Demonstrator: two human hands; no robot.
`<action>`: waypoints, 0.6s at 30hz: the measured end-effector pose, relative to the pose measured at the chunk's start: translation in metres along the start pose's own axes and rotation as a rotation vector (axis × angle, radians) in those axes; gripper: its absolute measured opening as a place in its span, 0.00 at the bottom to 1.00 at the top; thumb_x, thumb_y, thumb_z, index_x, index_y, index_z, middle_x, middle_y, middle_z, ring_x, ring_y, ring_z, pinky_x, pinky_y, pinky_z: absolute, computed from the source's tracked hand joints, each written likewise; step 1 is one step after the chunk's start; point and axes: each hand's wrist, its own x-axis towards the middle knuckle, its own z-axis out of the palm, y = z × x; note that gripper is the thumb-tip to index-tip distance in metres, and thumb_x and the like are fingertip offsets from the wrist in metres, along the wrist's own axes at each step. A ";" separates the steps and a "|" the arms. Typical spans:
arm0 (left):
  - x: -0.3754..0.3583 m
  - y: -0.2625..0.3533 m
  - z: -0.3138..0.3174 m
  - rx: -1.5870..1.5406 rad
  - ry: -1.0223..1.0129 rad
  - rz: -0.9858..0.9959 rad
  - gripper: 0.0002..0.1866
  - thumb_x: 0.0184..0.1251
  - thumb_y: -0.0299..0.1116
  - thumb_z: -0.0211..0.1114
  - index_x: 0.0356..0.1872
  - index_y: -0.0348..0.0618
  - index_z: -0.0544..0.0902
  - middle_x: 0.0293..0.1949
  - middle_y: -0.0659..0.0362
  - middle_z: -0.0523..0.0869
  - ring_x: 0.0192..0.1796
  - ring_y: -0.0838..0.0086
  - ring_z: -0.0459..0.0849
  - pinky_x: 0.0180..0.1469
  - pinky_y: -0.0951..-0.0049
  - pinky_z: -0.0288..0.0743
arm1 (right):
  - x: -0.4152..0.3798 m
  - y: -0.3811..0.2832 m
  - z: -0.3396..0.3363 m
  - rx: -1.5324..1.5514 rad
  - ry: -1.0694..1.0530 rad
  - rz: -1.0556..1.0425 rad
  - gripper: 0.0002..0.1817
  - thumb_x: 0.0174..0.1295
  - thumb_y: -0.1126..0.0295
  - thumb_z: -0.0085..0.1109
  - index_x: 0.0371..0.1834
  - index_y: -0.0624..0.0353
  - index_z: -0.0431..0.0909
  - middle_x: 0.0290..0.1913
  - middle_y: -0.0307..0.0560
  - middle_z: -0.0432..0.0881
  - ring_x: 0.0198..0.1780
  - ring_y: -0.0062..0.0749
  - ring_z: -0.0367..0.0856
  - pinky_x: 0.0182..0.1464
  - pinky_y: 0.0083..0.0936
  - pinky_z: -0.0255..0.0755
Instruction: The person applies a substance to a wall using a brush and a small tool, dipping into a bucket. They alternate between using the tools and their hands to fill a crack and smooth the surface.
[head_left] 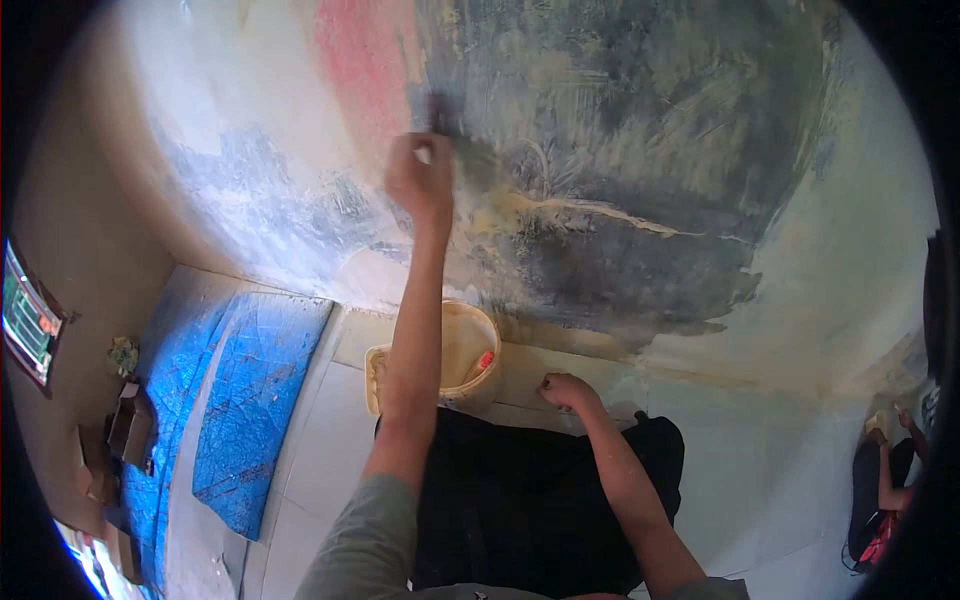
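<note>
My left hand (420,180) is raised in front of the wall, its fingers closed round a dark tool (440,110). Motion blurs the tool, so its exact kind does not show. It is at the wall (620,120), which has grey-black, white, red and yellowish patches. By my right knee, my right hand (567,392) hangs low with curled fingers; whether anything small is in them I cannot make out. Below my left forearm stands a cream bucket (497,345) with a red object (486,360) inside it.
A pale, smeared tray (373,380) sits against the bucket's left side. Blue sheeting (250,410) covers part of the left. Small boxes (130,422) lie beyond it. At the far right, another person (885,480) is low by the wall on the tiled floor (740,450).
</note>
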 end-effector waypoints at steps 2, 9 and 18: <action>-0.002 0.003 0.010 -0.008 0.043 -0.005 0.05 0.48 0.24 0.67 0.23 0.43 0.78 0.21 0.58 0.80 0.19 0.68 0.76 0.23 0.73 0.67 | 0.008 0.004 0.006 -0.038 0.024 -0.038 0.25 0.60 0.51 0.47 0.49 0.62 0.74 0.41 0.55 0.81 0.39 0.40 0.81 0.44 0.35 0.73; -0.031 0.013 -0.017 -0.069 -0.576 0.595 0.07 0.54 0.29 0.65 0.33 0.47 0.77 0.29 0.57 0.80 0.17 0.67 0.76 0.19 0.68 0.68 | -0.007 -0.009 -0.003 0.044 -0.002 -0.022 0.27 0.60 0.50 0.46 0.52 0.60 0.73 0.39 0.53 0.82 0.40 0.40 0.81 0.45 0.36 0.73; -0.012 0.021 -0.009 -0.124 -0.443 0.277 0.06 0.49 0.25 0.68 0.27 0.42 0.78 0.27 0.56 0.81 0.23 0.66 0.79 0.26 0.71 0.72 | -0.007 -0.008 -0.003 0.006 -0.013 -0.035 0.23 0.59 0.52 0.48 0.42 0.63 0.77 0.32 0.52 0.82 0.39 0.43 0.80 0.44 0.37 0.73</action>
